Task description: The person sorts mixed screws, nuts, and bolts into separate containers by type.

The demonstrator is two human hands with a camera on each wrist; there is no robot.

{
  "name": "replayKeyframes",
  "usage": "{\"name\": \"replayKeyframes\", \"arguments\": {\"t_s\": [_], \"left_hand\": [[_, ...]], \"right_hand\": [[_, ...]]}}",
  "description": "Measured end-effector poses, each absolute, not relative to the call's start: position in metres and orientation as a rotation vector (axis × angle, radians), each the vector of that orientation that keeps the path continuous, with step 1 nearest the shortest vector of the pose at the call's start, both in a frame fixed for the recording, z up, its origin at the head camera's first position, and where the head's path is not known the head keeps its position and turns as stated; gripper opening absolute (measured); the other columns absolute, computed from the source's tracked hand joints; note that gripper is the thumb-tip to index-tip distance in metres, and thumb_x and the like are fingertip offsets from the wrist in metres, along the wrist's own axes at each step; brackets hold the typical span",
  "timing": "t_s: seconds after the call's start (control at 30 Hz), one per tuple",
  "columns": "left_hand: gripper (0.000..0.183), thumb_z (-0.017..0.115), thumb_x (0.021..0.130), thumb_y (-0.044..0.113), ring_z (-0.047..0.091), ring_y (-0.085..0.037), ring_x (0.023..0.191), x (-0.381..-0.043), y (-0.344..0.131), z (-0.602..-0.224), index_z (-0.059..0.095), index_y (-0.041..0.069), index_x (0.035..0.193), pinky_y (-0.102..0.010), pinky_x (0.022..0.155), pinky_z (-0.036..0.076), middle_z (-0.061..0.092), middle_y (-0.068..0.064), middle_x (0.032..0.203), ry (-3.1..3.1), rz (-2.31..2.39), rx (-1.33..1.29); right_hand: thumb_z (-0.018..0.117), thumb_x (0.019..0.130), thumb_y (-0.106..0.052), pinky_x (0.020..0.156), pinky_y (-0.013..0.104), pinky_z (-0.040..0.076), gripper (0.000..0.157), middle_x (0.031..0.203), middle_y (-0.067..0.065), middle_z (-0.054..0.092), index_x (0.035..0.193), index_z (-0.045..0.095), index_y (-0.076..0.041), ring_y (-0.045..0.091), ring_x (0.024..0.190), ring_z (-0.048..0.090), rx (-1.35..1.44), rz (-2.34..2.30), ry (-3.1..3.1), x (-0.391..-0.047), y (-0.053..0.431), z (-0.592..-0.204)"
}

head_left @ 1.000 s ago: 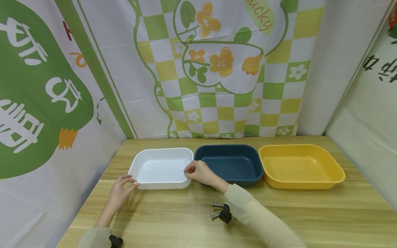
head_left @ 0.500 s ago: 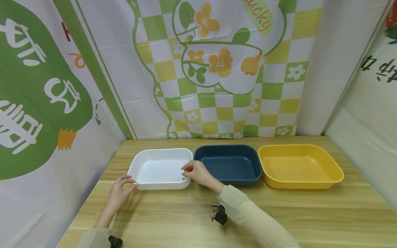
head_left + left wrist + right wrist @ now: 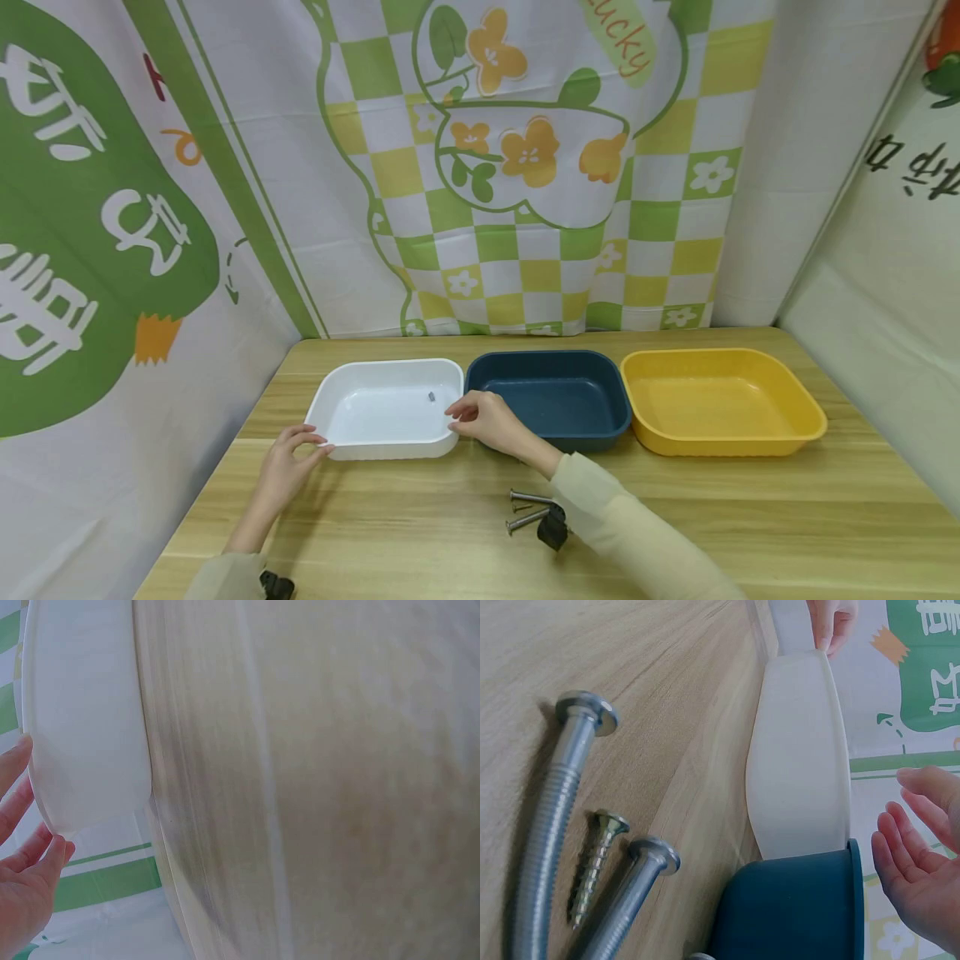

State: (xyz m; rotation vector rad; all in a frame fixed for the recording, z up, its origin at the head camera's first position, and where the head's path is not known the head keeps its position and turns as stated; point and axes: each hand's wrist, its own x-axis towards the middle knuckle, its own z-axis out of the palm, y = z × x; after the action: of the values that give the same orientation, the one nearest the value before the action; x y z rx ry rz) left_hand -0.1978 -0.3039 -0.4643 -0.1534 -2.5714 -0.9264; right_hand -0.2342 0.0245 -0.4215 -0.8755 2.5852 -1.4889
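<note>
My left hand holds the front left corner of a white tray, thumb and fingers at its rim; the left wrist view shows this hand against the tray wall. Over the tray's right end is my right hand, its fingers apart with nothing between them, as the right wrist view of the hand also shows. A small grey metal piece lies on the tray floor, too small to tell its kind. On the table, near my right forearm, lie two long bolts and a short screw.
Right of the white tray stands a dark blue tray, then a yellow tray, side by side on the wooden table. Patterned cloth hangs behind and at the left. Black wrist mounts sit on both wrists.
The small metal piece left my right fingers and now lies farther back in the white tray. My right hand has drawn slightly right. The left hand stays at the rim.
</note>
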Motion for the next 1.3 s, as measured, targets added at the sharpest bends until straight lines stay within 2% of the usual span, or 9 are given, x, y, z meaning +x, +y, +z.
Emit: {"name": "replayKeyframes", "arguments": {"t_s": [0.4, 0.87, 1.0, 1.13, 1.3], "left_hand": [[0.013, 0.074, 0.073, 0.006, 0.053, -0.043, 0.102, -0.198, -0.303, -0.463, 0.067, -0.002, 0.080, -0.053, 0.086, 0.040, 0.057, -0.023, 0.104, -2.576, -0.930, -0.141], [0.015, 0.073, 0.074, 0.006, 0.051, -0.043, 0.104, -0.197, -0.303, -0.462, 0.066, -0.004, 0.083, -0.054, 0.089, 0.039, 0.057, -0.024, 0.106, -2.591, -0.935, -0.129], [0.015, 0.073, 0.074, 0.007, 0.051, -0.043, 0.105, -0.198, -0.303, -0.462, 0.067, -0.004, 0.083, -0.054, 0.089, 0.039, 0.057, -0.024, 0.107, -2.597, -0.937, -0.126], [0.016, 0.074, 0.074, 0.008, 0.050, -0.043, 0.106, -0.198, -0.303, -0.462, 0.067, -0.003, 0.084, -0.054, 0.089, 0.039, 0.057, -0.024, 0.108, -2.606, -0.937, -0.115], [0.016, 0.073, 0.074, 0.008, 0.050, -0.044, 0.105, -0.196, -0.302, -0.460, 0.067, -0.003, 0.083, -0.055, 0.088, 0.040, 0.057, -0.024, 0.107, -2.600, -0.938, -0.121]], "right_hand": [[0.067, 0.080, -0.004, 0.066, 0.019, 0.047, 0.018, 0.086, 0.013, 0.065, 0.098, 0.068, 0.000, 0.016, 0.075, 0.060, -0.940, -1.472, 2.565, -0.226, 0.039, -0.418], [0.067, 0.082, -0.009, 0.070, 0.021, 0.048, 0.021, 0.090, 0.010, 0.064, 0.101, 0.066, -0.002, 0.016, 0.080, 0.060, -0.971, -1.377, 2.578, -0.214, 0.061, -0.415], [0.067, 0.082, -0.009, 0.072, 0.026, 0.050, 0.021, 0.092, 0.009, 0.064, 0.101, 0.066, -0.002, 0.014, 0.080, 0.059, -1.010, -1.352, 2.558, -0.209, 0.067, -0.413], [0.066, 0.082, -0.006, 0.074, 0.033, 0.051, 0.019, 0.093, 0.010, 0.064, 0.101, 0.067, -0.001, 0.017, 0.080, 0.061, -1.052, -1.337, 2.538, -0.204, 0.070, -0.412], [0.065, 0.082, -0.004, 0.073, 0.032, 0.052, 0.018, 0.092, 0.012, 0.064, 0.099, 0.067, -0.002, 0.020, 0.080, 0.061, -1.149, -1.291, 2.541, -0.198, 0.075, -0.415]]}}
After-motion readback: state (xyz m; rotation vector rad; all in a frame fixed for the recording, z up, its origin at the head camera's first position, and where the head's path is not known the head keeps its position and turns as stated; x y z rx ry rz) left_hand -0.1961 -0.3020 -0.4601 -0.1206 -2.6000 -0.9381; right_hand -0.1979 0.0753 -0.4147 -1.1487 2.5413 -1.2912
